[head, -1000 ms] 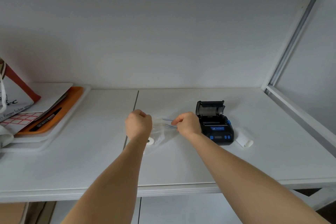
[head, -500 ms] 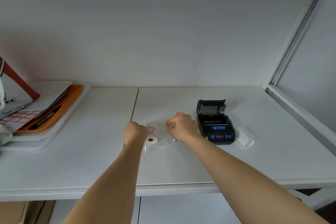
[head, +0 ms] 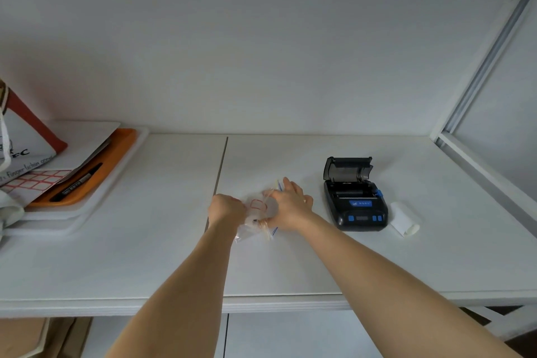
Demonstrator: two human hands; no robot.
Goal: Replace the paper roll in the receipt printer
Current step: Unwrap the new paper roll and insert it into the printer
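Left hand [head: 225, 208] gripping clear bag [head: 257, 219], right hand [head: 290, 206] fingers inside, roll's [head: 252, 221] core facing camera

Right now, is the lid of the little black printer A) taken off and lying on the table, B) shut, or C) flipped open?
C: the printer's lid stands tipped up at the back, so the paper bay under it is uncovered.
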